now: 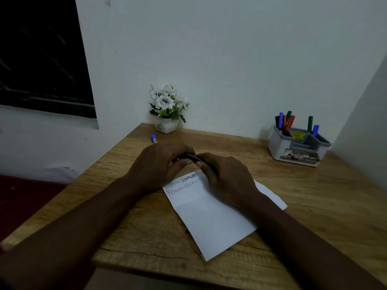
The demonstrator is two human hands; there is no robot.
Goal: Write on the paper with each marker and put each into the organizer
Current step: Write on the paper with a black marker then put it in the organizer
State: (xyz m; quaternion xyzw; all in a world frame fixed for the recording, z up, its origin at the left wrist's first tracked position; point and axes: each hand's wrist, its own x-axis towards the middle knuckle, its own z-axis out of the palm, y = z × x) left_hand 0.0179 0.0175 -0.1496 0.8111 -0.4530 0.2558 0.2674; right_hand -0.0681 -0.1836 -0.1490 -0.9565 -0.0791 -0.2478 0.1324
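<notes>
The paper (211, 218) lies flat on the table (146, 227), with handwritten lines along its far edge. Above that far edge, the left hand (159, 166) and right hand (227, 176) each grasp one end of a black marker (189, 157), fingers curled round it. The organizer (297, 150) stands well to the far right of the paper and holds upright markers (287, 122). A blue marker (154, 139) lies beyond the paper's far-left corner. A flower pot (166, 126) stands farther beyond the paper.
</notes>
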